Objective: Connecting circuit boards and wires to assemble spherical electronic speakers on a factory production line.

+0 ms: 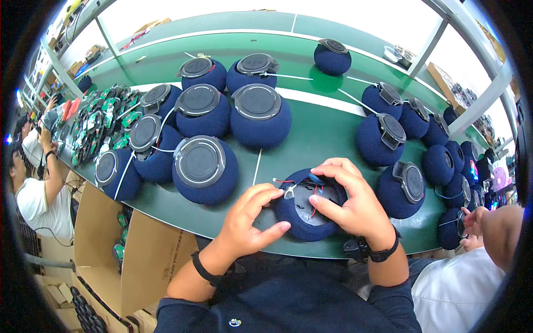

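Here, the green desk (333,139) carries many round navy fabric-covered speakers (260,116); at its near edge sits one open speaker shell (302,219), both hands' fingers curled on it: left hand (247,219) steadying its side, right hand (347,197) pressing red wires (315,201) inside.

Two bare hands cup a round navy fabric-covered speaker (307,213) at the near edge of a green table (327,136). The left hand (250,219) presses its side with the thumb. The right hand (347,197) curls over the open top, fingers (327,169) beside red and blue wires (311,186). Beyond the fingertips stand more speakers with grey round caps (258,114). A heap of green circuit boards (105,119) lies far left.
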A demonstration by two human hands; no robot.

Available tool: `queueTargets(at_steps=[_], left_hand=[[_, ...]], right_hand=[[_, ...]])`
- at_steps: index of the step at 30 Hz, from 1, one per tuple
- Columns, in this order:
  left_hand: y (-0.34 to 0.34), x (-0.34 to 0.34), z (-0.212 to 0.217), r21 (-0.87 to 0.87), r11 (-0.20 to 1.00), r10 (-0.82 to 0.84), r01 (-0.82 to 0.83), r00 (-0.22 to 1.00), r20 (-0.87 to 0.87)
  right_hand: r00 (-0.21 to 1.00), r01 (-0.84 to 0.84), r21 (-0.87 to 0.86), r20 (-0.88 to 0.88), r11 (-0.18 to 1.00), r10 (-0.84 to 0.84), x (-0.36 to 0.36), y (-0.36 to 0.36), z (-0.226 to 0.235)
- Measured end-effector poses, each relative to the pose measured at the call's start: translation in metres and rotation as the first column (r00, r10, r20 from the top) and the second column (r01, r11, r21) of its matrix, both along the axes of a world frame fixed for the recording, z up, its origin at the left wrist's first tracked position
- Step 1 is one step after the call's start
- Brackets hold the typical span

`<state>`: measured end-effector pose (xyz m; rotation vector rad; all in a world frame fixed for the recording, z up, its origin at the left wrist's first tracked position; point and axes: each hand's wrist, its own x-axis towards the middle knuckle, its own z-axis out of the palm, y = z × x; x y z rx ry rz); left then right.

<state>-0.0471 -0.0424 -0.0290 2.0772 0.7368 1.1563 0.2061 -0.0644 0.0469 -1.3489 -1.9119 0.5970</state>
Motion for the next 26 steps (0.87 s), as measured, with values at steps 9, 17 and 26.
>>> queueTargets(at_steps=[9, 17, 26], left_hand=[[-0.008, 0.012, 0.029, 0.037, 0.996, 0.079, -0.078, 0.997, -0.008], [0.004, 0.038, 0.084, 0.259, 0.965, 0.079, 0.05, 0.881, -0.466], [-0.005, 0.057, 0.096, 0.227, 0.974, 0.14, -0.005, 0.801, -0.582]], right_hand=[[0.974, 0.035, 0.167, 0.217, 0.985, -0.071, 0.0, 0.001, 0.01], [0.999, 0.013, 0.078, -0.046, 0.997, -0.009, 0.012, 0.005, -0.006], [0.983, 0.025, -0.044, -0.183, 0.999, -0.033, 0.019, -0.006, -0.014]])
